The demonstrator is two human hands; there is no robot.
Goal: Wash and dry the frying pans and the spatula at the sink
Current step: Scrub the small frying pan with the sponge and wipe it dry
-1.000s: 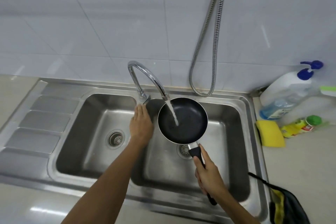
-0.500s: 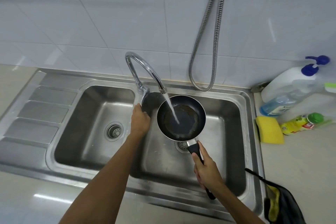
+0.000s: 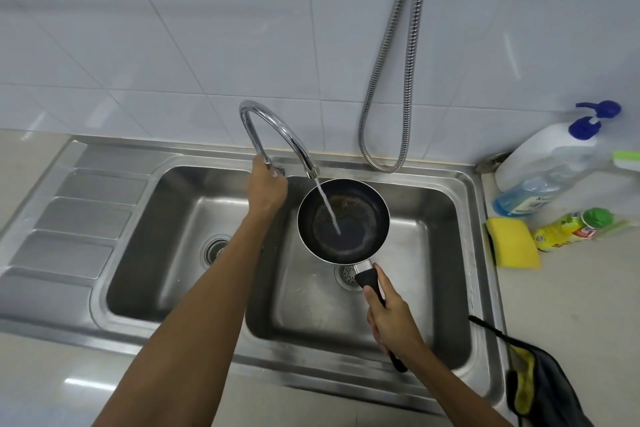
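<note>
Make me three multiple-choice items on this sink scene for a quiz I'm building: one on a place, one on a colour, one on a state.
1. Where does the yellow sponge lie?
A. In the left basin
B. On the counter right of the sink
C. Inside the frying pan

2. What colour is the pump on the large bottle?
A. Blue
B. Red
C. Black

3. What is the state of the tap?
A. Off and dry
B. Running into the left basin
C. Running into the pan

Answers: 1 B, the sponge sits on the counter beside a green-capped bottle. 2 A, the pump head is blue. 3 C, a stream falls into the pan, which the right hand holds by its handle over the right basin while the left hand is at the tap's base.
</note>
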